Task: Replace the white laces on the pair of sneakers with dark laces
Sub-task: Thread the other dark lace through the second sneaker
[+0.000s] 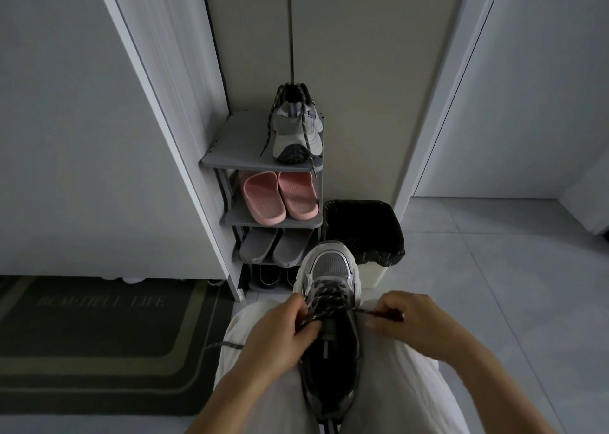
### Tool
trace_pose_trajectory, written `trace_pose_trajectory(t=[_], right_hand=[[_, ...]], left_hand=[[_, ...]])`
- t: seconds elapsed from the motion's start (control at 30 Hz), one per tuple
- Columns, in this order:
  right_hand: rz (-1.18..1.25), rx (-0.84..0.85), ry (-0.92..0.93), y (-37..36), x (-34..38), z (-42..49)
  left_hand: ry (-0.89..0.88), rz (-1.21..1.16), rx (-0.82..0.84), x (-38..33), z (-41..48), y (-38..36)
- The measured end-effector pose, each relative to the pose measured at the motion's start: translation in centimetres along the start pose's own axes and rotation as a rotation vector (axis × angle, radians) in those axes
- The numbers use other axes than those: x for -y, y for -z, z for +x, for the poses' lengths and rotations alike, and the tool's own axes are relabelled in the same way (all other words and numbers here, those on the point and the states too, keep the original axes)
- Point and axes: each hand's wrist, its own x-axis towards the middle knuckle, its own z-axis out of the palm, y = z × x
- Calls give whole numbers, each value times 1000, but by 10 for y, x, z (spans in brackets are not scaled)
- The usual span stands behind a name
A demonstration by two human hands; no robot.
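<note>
Two hands: fingers curled, each pinching the lace.
Left hand: lace pinched beside the upper eyelets.
Right hand: other lace end held out sideways, taut.
Sneaker: laid on the lap between both hands, toe pointing away.
Second sneaker: set on rack top, dark-laced.
Mat: "BEAUTIFUL LIFE" read.

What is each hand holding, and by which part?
Both hold the dark lace of the sneaker: the left hand pinches a strand close against the shoe, the right hand pinches the other strand near its free end.
</note>
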Motion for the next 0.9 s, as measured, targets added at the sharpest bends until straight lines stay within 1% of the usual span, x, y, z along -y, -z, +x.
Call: trace_pose_trajectory(t=[0.07,0.13,0.17,0.2,0.23,0.27,0.3,0.33,0.37,0.4,0.43,0.47,0.5,0.6,0.63,0.7,0.8,0.9], right_hand=[[103,-41,-29,10,0,-3],[283,-82,-68,19,6,-7],[420,-110,-85,22,8,-8],[596,-135,-91,24,12,-9],[810,-151,-92,24,16,-10],[1037,-156,-99,23,23,-9],[1229,-150,-100,20,30,-8],[1371,-139,-96,15,38,-6],[1469,-127,-77,10,45,-3],[1527,-118,-56,6,53,-1],[1555,-120,-38,3,58,1],[1571,-128,-30,2,62,3],[1585,-143,-29,2,62,4],[1634,-201,-61,7,54,7],[1662,-207,-70,8,49,8],[1686,-231,-106,7,36,9],[1671,-247,-174,3,18,6],[1580,-241,-260,-5,2,0]], left_hand=[[26,-58,22,0,-1,-3],[42,-59,-33,1,-6,-3],[22,-19,-110,0,-10,-2],[-54,56,-234,-2,-13,-3],[-140,129,-333,-6,-17,-6],[-220,132,-409,-13,-20,-10],[-266,62,-417,-21,-24,-17],[-250,-106,-337,-35,-28,-23],[-163,-324,-197,-50,-31,-28],[-58,-559,-22,-63,-32,-33],[19,-753,111,-70,-32,-39],[76,-853,183,-72,-30,-43],[98,-867,211,-72,-29,-42],[121,-863,173,-63,-30,-31],[139,-849,147,-59,-31,-28],[149,-781,146,-53,-34,-22],[148,-653,105,-39,-38,-21],[169,-577,33,-32,-38,-18]])
